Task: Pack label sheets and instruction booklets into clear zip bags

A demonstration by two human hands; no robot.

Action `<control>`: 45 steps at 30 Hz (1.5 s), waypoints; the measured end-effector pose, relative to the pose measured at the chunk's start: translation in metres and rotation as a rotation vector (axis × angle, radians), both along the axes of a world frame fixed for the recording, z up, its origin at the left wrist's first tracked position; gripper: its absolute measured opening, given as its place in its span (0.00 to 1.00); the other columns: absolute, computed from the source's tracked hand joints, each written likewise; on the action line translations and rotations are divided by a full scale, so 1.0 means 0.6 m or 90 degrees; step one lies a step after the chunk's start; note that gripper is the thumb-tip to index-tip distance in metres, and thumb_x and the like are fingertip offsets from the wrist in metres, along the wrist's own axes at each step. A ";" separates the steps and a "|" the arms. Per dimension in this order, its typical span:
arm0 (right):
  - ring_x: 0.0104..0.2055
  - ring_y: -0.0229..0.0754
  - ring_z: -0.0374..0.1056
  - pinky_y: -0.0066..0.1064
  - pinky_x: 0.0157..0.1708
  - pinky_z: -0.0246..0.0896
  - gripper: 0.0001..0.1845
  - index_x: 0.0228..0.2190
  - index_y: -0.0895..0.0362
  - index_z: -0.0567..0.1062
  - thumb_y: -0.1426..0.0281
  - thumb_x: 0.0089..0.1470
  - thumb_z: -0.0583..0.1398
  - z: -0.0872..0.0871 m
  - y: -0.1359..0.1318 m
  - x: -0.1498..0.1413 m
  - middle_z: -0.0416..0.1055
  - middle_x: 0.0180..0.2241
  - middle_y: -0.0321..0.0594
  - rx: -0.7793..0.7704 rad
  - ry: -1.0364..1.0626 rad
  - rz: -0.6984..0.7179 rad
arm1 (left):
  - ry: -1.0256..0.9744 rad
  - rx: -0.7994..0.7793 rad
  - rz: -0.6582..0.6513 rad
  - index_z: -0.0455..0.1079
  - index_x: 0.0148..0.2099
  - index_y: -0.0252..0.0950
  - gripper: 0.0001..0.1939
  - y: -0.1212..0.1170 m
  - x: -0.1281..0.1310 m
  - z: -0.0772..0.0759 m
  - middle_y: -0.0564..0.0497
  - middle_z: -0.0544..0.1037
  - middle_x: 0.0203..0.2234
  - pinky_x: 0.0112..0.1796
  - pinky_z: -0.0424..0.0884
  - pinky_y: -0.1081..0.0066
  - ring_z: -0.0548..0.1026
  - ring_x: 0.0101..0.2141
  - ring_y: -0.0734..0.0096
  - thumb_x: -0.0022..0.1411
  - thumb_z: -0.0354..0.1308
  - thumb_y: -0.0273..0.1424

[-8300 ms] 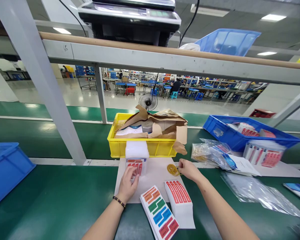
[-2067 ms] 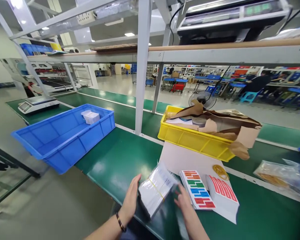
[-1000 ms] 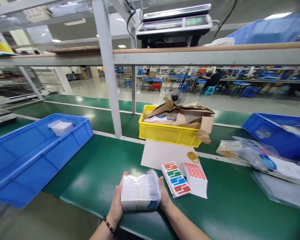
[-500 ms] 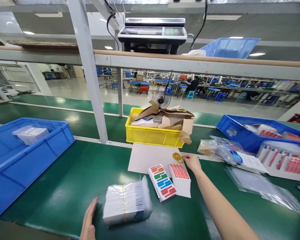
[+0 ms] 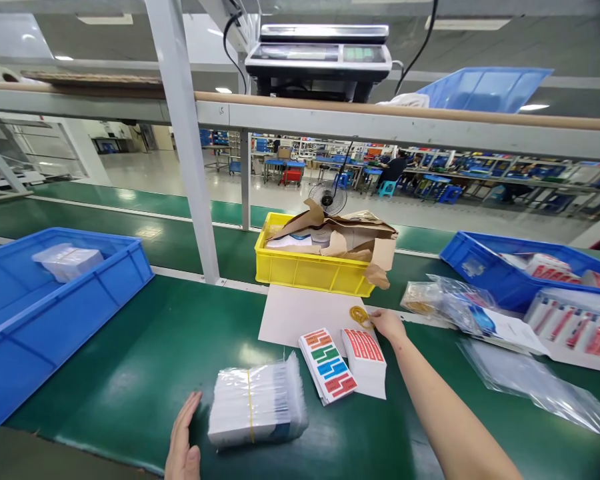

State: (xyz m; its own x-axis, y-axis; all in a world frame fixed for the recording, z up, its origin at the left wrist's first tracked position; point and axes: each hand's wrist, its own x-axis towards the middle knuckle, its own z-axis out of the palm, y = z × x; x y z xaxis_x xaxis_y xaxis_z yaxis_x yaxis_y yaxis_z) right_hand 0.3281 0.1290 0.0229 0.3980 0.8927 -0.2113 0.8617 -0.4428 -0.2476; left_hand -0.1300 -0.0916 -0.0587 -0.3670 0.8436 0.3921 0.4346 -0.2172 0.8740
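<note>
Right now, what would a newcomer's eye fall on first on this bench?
Probably the yellow bin in the middle, with torn brown paper spilling over its side. Next, the plastic-wrapped bundle with a yellow band around it, on the green bench right of the open left hand. Then the right hand, at the yellow rubber bands on the white sheet.

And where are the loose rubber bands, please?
The rubber bands lie right of centre in the head view, at the edge of the white sheet, by the right hand.
</note>
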 end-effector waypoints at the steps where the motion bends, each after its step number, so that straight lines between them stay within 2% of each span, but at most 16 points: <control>1: 0.37 0.39 0.66 0.35 0.36 0.63 0.12 0.39 0.60 0.68 0.67 0.54 0.54 0.003 -0.001 0.002 0.67 0.39 0.40 0.000 -0.008 0.004 | -0.003 0.001 -0.017 0.55 0.54 0.33 0.33 -0.002 -0.001 0.001 0.40 0.61 0.52 0.52 0.52 0.56 0.56 0.53 0.54 0.56 0.33 0.51; 5: 0.37 0.39 0.66 0.36 0.36 0.63 0.12 0.39 0.60 0.68 0.67 0.54 0.54 0.019 -0.005 0.007 0.67 0.39 0.40 0.003 -0.036 0.011 | -0.017 -0.030 -0.050 0.52 0.56 0.35 0.32 -0.010 -0.004 0.008 0.42 0.57 0.54 0.54 0.47 0.57 0.53 0.55 0.56 0.57 0.35 0.50; 11: 0.33 0.36 0.66 0.32 0.32 0.63 0.11 0.35 0.61 0.69 0.65 0.54 0.54 0.060 -0.017 0.000 0.68 0.34 0.38 0.045 -0.051 0.032 | -0.014 -0.034 -0.043 0.52 0.56 0.35 0.30 -0.015 0.002 0.022 0.43 0.56 0.55 0.54 0.47 0.58 0.52 0.55 0.56 0.58 0.35 0.48; 15: 0.25 0.34 0.64 0.27 0.25 0.59 0.10 0.27 0.61 0.70 0.66 0.52 0.55 0.101 -0.036 -0.029 0.68 0.25 0.35 0.118 -0.035 0.080 | -0.014 -0.029 -0.043 0.52 0.56 0.35 0.29 -0.014 -0.001 0.014 0.44 0.56 0.55 0.54 0.46 0.58 0.52 0.55 0.57 0.58 0.35 0.47; 19: 0.22 0.35 0.61 0.25 0.21 0.51 0.07 0.21 0.58 0.68 0.69 0.46 0.56 0.150 -0.078 -0.082 0.68 0.20 0.35 0.213 0.003 0.168 | -0.049 -0.050 -0.039 0.53 0.55 0.34 0.29 -0.010 -0.018 0.011 0.43 0.57 0.54 0.55 0.46 0.56 0.52 0.55 0.58 0.59 0.35 0.46; 22: 0.24 0.35 0.62 0.25 0.23 0.51 0.07 0.21 0.57 0.68 0.68 0.46 0.54 0.190 -0.127 -0.132 0.69 0.21 0.35 0.271 0.041 0.240 | -0.052 -0.037 -0.024 0.54 0.55 0.36 0.26 -0.008 -0.021 0.049 0.44 0.57 0.54 0.55 0.45 0.56 0.52 0.56 0.59 0.60 0.37 0.44; 25: 0.26 0.36 0.63 0.25 0.26 0.53 0.08 0.23 0.56 0.69 0.67 0.48 0.54 0.223 -0.182 -0.193 0.70 0.23 0.35 0.297 0.080 0.313 | -0.044 0.047 -0.036 0.57 0.52 0.39 0.22 -0.012 -0.005 0.118 0.46 0.57 0.54 0.55 0.47 0.56 0.52 0.56 0.58 0.58 0.41 0.43; 27: 0.27 0.36 0.63 0.25 0.28 0.54 0.06 0.25 0.57 0.69 0.69 0.49 0.54 0.235 -0.217 -0.237 0.69 0.24 0.35 0.320 0.141 0.415 | -0.035 0.089 -0.078 0.60 0.49 0.40 0.20 -0.015 0.016 0.165 0.46 0.59 0.53 0.54 0.50 0.54 0.55 0.54 0.56 0.57 0.45 0.42; 29: 0.27 0.35 0.62 0.26 0.28 0.54 0.06 0.24 0.57 0.69 0.72 0.49 0.53 0.240 -0.250 -0.282 0.69 0.24 0.35 0.345 0.198 0.523 | -0.042 0.126 -0.134 0.60 0.48 0.39 0.19 -0.017 0.042 0.201 0.44 0.60 0.51 0.52 0.55 0.54 0.57 0.53 0.55 0.55 0.48 0.41; 31: 0.27 0.35 0.62 0.26 0.29 0.54 0.05 0.25 0.57 0.69 0.74 0.49 0.53 0.239 -0.280 -0.322 0.69 0.24 0.35 0.349 0.235 0.601 | -0.019 0.115 -0.222 0.59 0.50 0.37 0.23 -0.016 0.066 0.222 0.42 0.61 0.50 0.50 0.57 0.55 0.59 0.51 0.53 0.53 0.52 0.41; 33: 0.28 0.35 0.62 0.26 0.30 0.55 0.04 0.27 0.57 0.69 0.75 0.48 0.54 0.235 -0.305 -0.353 0.69 0.25 0.36 0.332 0.258 0.662 | 0.017 0.063 -0.313 0.58 0.51 0.37 0.25 -0.011 0.084 0.231 0.42 0.63 0.48 0.48 0.60 0.59 0.62 0.48 0.56 0.51 0.55 0.37; 35: 0.28 0.35 0.62 0.26 0.30 0.55 0.04 0.27 0.57 0.68 0.75 0.48 0.54 0.226 -0.324 -0.373 0.69 0.25 0.36 0.323 0.271 0.700 | 0.025 0.000 -0.401 0.62 0.47 0.38 0.18 -0.007 0.093 0.235 0.45 0.67 0.43 0.44 0.63 0.65 0.66 0.44 0.62 0.52 0.55 0.33; 37: 0.27 0.36 0.62 0.26 0.29 0.55 0.04 0.27 0.57 0.68 0.75 0.47 0.54 0.211 -0.335 -0.385 0.69 0.25 0.36 0.334 0.273 0.708 | -0.006 -0.051 -0.464 0.66 0.37 0.37 0.07 -0.003 0.095 0.237 0.47 0.69 0.35 0.40 0.64 0.69 0.68 0.38 0.67 0.55 0.51 0.31; 38: 0.27 0.36 0.62 0.26 0.29 0.55 0.04 0.26 0.57 0.68 0.76 0.46 0.54 0.202 -0.339 -0.388 0.68 0.24 0.37 0.344 0.268 0.701 | -0.032 -0.070 -0.481 0.66 0.33 0.36 0.05 -0.003 0.094 0.238 0.48 0.69 0.32 0.38 0.64 0.70 0.68 0.36 0.68 0.56 0.50 0.30; 42: 0.25 0.36 0.60 0.27 0.27 0.53 0.06 0.26 0.57 0.66 0.78 0.43 0.52 0.165 -0.346 -0.395 0.67 0.23 0.36 0.365 0.252 0.633 | -0.156 -0.096 -0.542 0.63 0.28 0.34 0.07 -0.007 0.092 0.243 0.49 0.67 0.28 0.35 0.63 0.71 0.66 0.33 0.70 0.57 0.49 0.30; 45: 0.25 0.36 0.60 0.27 0.27 0.54 0.07 0.28 0.57 0.65 0.78 0.44 0.52 0.155 -0.351 -0.399 0.66 0.24 0.36 0.358 0.317 0.580 | -0.222 -0.094 -0.601 0.62 0.28 0.34 0.07 -0.013 0.095 0.246 0.49 0.67 0.26 0.36 0.62 0.69 0.66 0.33 0.69 0.57 0.48 0.30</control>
State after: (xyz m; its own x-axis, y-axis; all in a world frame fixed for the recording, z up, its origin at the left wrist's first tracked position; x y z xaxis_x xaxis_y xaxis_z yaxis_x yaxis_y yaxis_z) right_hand 0.0889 -0.0816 0.1159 -0.4493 0.8218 0.3505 0.5565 0.5643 -0.6098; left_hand -0.0727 -0.0991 0.0888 0.3994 0.8795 0.2588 -0.1431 -0.2190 0.9652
